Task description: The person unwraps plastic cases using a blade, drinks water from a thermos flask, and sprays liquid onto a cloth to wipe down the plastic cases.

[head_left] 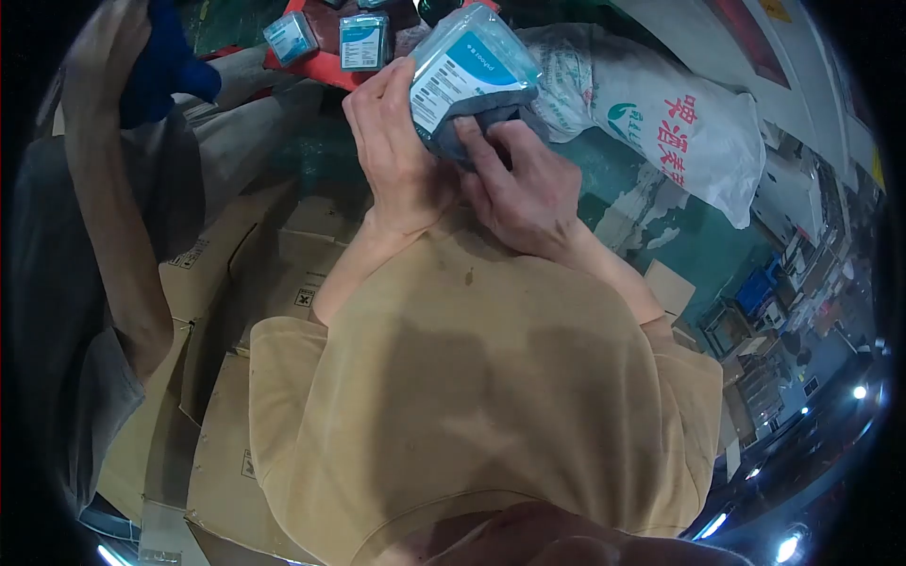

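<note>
My left hand (389, 141) holds a clear plastic packet (475, 64) with a blue and white printed label, gripping it along its left side. Grey cloth (491, 108) shows at the packet's near end. My right hand (524, 179) presses its bent fingers and thumb into that cloth. Whether the cloth is partly inside the packet cannot be made out. Beyond my left hand, similar packets (362, 42) lie on a red surface (330, 71), one of them (291, 38) tilted at the left.
A white woven sack (670, 132) with red lettering lies at the right on the green surface (604, 170). Open cardboard boxes (212, 274) stand at the left. Another person's arm (113, 217) reaches up at the far left, beside a blue item (170, 71). Shelving (755, 311) stands far right.
</note>
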Tool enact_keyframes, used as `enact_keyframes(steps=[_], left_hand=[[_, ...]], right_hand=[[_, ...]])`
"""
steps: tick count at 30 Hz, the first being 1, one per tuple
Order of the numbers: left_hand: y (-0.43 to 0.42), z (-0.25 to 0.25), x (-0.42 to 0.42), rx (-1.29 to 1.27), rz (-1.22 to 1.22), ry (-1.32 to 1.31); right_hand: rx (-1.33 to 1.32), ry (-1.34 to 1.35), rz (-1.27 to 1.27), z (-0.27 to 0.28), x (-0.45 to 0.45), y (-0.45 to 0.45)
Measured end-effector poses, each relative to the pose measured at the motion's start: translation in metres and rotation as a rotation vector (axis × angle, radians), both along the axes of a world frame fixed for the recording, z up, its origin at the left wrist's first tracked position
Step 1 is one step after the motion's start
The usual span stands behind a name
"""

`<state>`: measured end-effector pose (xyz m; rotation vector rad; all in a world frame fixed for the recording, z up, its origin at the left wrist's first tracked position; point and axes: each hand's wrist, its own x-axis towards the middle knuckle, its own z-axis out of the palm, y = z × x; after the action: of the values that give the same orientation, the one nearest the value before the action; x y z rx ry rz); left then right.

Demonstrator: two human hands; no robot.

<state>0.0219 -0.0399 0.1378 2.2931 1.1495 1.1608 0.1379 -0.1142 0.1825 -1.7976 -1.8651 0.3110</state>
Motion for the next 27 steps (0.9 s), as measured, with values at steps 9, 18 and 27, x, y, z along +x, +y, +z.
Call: enact_keyframes(steps=[9,18,27], left_hand=[[-0.002,0.003,0.000,-0.018,0.013,0.004],[-0.005,0.005,-0.003,-0.134,0.054,-0.034],[-0.002,0.024,-0.002,-0.235,0.074,0.007]], right_hand=[[-0.026,0.012,0.022,0.005,0.006,0.004],[0.012,0.004,0.058,-0.002,-0.001,-0.001],[-0.078,0.859,-0.342,0.009,0.048,0.011]])
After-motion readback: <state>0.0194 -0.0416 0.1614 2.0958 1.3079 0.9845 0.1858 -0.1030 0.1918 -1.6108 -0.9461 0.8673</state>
